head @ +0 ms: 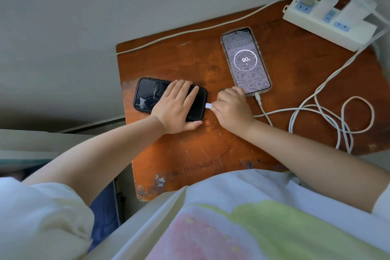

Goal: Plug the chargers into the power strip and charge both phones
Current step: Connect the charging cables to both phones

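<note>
Left hand: the left hand [177, 107] lies flat, palm down, fingers spread over the right half of the black phone [147, 96], thumb against its near edge; it presses rather than grips.
Black phone: lying flat on the table [190, 150], long side across the view, screen dark, partly covered by the left hand.
Right hand: the right hand [232, 107] is pinched shut on the white plug [208, 106], held between thumb and fingertips.
White plug: just right of the left hand, its tip at the right end of the black phone; whether it is seated in the port cannot be told.
Second phone: the lit phone [245, 61] lies just beyond the right hand, screen up, showing 90 percent with a charge mark; a white cable [261, 105] enters its near end.
Cables: loose white loops [337, 120] lie to the right of the right hand, running to the far right corner.
Power strip: the white power strip [329, 25] sits well beyond and right of the right hand, with two white chargers [356, 10] plugged in.
Table surface: orange-brown wood, scratched and chipped at the near edge.
</note>
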Available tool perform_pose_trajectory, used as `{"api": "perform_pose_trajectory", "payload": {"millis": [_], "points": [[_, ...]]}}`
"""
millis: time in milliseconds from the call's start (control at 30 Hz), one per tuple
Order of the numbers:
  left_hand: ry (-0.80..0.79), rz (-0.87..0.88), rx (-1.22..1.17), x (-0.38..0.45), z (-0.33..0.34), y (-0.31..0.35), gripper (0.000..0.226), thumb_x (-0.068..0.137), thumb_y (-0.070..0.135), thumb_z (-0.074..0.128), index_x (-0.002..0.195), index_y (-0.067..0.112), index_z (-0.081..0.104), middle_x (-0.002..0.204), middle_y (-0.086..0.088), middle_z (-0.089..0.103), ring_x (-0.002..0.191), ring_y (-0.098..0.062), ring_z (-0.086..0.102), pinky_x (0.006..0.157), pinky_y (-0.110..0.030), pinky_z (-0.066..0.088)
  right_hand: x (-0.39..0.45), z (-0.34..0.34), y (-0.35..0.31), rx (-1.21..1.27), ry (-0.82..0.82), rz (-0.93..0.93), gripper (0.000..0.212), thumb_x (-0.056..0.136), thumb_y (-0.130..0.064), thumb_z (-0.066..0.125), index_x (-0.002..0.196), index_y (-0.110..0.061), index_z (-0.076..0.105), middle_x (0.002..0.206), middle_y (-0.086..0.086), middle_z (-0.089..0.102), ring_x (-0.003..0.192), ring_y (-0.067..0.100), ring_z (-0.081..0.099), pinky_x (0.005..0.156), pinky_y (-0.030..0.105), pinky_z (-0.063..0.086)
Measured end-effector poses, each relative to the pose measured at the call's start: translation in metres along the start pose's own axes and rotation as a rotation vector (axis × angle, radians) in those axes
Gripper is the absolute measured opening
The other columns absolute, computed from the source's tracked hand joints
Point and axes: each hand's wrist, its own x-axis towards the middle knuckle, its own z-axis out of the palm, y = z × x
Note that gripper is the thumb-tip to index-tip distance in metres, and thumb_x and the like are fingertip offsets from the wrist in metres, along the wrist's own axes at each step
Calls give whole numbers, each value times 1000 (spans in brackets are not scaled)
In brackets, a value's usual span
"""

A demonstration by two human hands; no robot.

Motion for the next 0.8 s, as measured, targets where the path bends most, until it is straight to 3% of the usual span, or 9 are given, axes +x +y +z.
{"api": "perform_pose_trajectory", "payload": {"millis": [100, 200, 333, 433, 533, 633, 667, 733, 800], "points": [[9, 12, 0, 1, 0, 0, 82, 75, 60, 49, 120, -9, 47, 116, -33, 55, 108, -48, 52, 97, -60, 33, 0, -1, 0, 9, -13, -1, 27, 53, 16, 80, 41, 3, 60, 44, 15, 54, 45, 28, 56, 65, 33, 28], [-12, 8, 4, 1, -1, 0, 83, 75, 61, 38, 119, -8, 48, 115, -32, 55, 107, -47, 52, 97, -59, 34, -2, -1, -1, 10, -23, 25, 25, 55, 14, 80, 44, 3, 61, 46, 16, 54, 46, 28, 57, 66, 33, 28], [-41, 0, 7, 0, -3, 0, 84, 74, 62, 37, 120, -7, 48, 116, -31, 55, 108, -46, 52, 97, -58, 34, -4, 0, 1, 19, -45, 43, 22, 58, 11, 81, 47, 2, 64, 48, 15, 57, 48, 29, 58, 67, 34, 30], [-25, 7, 13, 1, -4, 1, 86, 74, 66, 45, 118, -7, 49, 115, -30, 57, 107, -45, 53, 96, -59, 35, -4, -5, 0, 68, -69, 47, 18, 57, 8, 82, 50, 1, 68, 50, 15, 60, 50, 29, 61, 69, 34, 45], [-35, 49, 15, 2, -7, 0, 87, 68, 65, 53, 117, -7, 51, 113, -30, 58, 106, -46, 55, 92, -61, 37, -5, -12, 5, 131, -186, 64, 9, 71, 2, 76, 79, 1, 75, 71, 19, 66, 72, 35, 63, 81, 44, 44], [-64, 163, 76, 8, -12, -5, 88, 65, 60, 60, 119, -8, 50, 115, -32, 57, 107, -47, 54, 90, -62, 37, -17, -15, 14, 68, -379, 43, 24, 92, -13, 55, 112, -7, 66, 101, 11, 62, 98, 27, 54, 91, 35, 33], [-86, 215, 98, 12, -15, -8, 89, 66, 59, 62, 122, -7, 47, 120, -31, 54, 112, -46, 51, 95, -59, 33, -22, -17, 16, 71, -405, 38, 24, 93, -15, 52, 113, -9, 65, 102, 9, 61, 98, 25, 54, 91, 34, 33], [-150, 294, 128, 22, -20, -13, 91, 74, 61, 54, 135, -2, 30, 139, -27, 37, 130, -39, 33, 109, -43, 11, -31, -22, 21, 86, -401, 54, 25, 94, -15, 50, 112, -9, 66, 102, 9, 63, 96, 24, 55, 90, 35, 36], [-215, 347, 182, 35, -22, -18, 90, 80, 63, 43, 142, 5, 11, 150, -19, 18, 139, -31, 11, 108, -32, -8, -37, -26, 26, 113, -378, 94, 24, 94, -14, 51, 110, -8, 68, 102, 10, 65, 96, 24, 57, 90, 35, 38]]}}
